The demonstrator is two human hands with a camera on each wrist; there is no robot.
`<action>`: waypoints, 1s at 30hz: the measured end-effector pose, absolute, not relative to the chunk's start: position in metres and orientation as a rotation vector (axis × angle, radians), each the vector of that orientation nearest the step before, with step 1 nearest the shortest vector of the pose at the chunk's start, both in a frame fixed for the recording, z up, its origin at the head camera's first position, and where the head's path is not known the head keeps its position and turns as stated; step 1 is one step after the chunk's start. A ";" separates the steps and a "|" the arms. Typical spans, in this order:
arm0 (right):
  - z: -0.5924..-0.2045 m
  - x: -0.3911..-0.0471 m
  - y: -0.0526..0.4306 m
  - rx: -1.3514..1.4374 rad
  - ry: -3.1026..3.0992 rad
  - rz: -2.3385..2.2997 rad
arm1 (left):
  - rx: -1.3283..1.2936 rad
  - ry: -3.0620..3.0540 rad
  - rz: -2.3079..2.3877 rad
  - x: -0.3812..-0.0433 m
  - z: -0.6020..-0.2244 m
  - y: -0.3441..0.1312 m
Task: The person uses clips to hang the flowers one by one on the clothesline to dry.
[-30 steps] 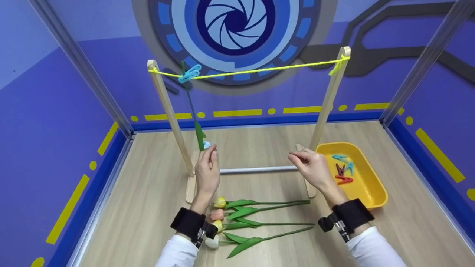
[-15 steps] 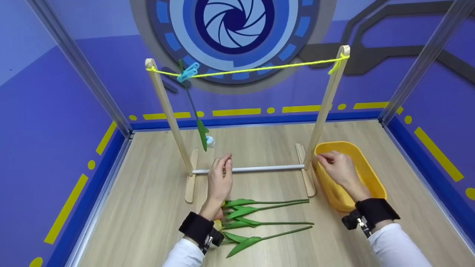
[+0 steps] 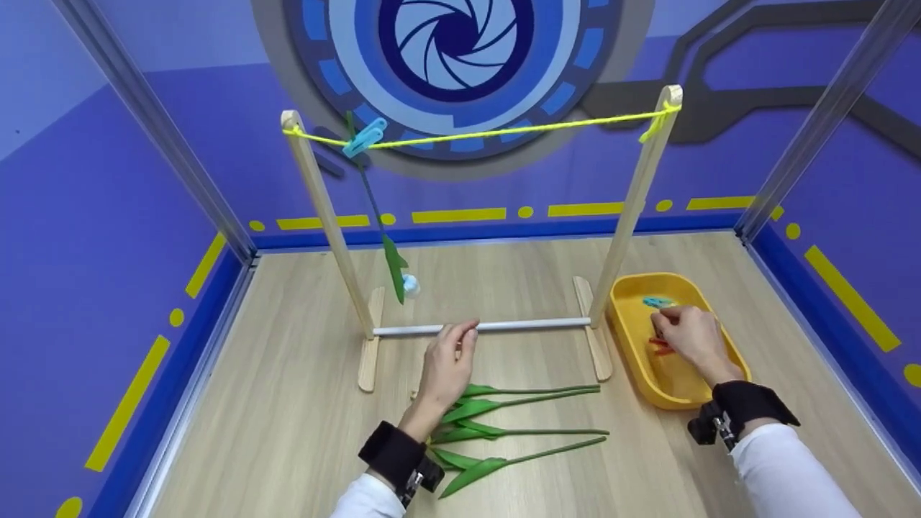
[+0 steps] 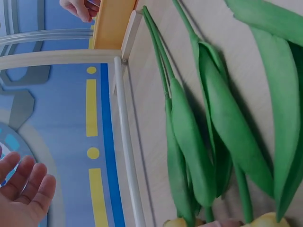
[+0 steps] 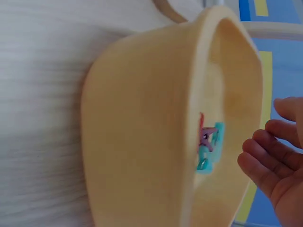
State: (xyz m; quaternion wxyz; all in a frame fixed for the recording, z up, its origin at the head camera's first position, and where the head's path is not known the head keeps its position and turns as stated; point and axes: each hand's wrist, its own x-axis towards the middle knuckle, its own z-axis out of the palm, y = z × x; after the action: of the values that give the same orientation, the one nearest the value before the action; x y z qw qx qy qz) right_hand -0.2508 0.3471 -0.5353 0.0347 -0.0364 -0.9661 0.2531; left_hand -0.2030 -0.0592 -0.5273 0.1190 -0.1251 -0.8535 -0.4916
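Note:
My right hand [image 3: 692, 339] is over the yellow tray [image 3: 633, 374], fingers loosely bent with nothing between them. Inside the tray lie several small clothespins: blue [image 3: 656, 302], red [image 3: 660, 347] and a dark purple one [image 5: 207, 138]. My left hand [image 3: 447, 365] hovers above the tulips [image 3: 478, 471], fingers relaxed and holding nothing; in the head view it and its wrist hide most of their blossoms. A pale blue tulip [image 3: 411, 285] hangs head down from a yellow string [image 3: 504, 134], its stem clipped by a blue clothespin [image 3: 365, 138].
The string runs between two wooden posts [image 3: 327, 208] of a stand joined low down by a white rod [image 3: 532, 326]. The tray stands just right of the stand's right foot [image 3: 594, 352]. Blue-purple panels [image 3: 108, 288] wall in the table [image 3: 288, 403] at the back and sides.
My left hand has drawn away from the hanging tulip, toward the right and nearer me. The right hand has moved right from beside the stand to over the tray. The hanging tulip has swung slightly.

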 end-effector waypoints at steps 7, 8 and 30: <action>-0.547 -0.253 0.357 -0.010 -3.168 0.741 | -0.409 -2.546 -1.442 -0.200 -0.538 -0.054; -0.548 -0.253 0.358 0.005 -3.198 0.742 | -0.412 -2.552 -1.442 -0.200 -0.540 -0.053; -0.562 -0.248 0.358 0.250 -3.320 0.614 | -0.406 -2.590 -1.488 -0.202 -0.551 -0.053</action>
State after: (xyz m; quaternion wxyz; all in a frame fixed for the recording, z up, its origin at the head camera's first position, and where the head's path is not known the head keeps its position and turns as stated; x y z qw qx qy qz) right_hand -0.2483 0.3582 -0.5624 -0.1216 0.0733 -0.9734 0.1800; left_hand -0.2016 -0.0529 -0.5514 0.0638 -0.1345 -0.8574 -0.4926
